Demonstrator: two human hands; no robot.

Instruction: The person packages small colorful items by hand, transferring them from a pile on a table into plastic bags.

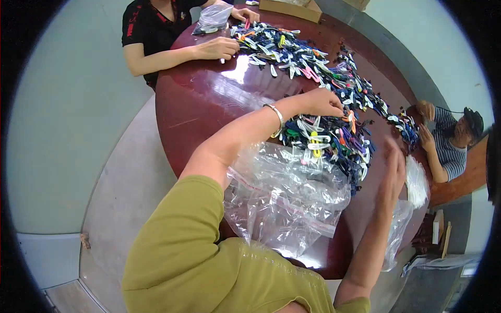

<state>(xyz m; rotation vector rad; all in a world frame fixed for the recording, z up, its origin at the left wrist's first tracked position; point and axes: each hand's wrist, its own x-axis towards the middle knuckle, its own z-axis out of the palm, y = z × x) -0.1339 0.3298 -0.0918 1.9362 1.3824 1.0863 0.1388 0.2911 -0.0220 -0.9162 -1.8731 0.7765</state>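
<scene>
Worktop, round, glossy dark red: carries the items below.
Heap of small, slim, multicoloured clips, mostly white and navy: on the worktop between both hands, presumably for easy reach.
Left hand: at the heap's far edge, grip curled downward; from here I cannot tell whether it pinches a clip.
Right hand: blurred, beside the heap, grip open, fingers extended.
Bag, crumpled clear plastic: at the heap's near edge, perhaps for handiness.
</scene>
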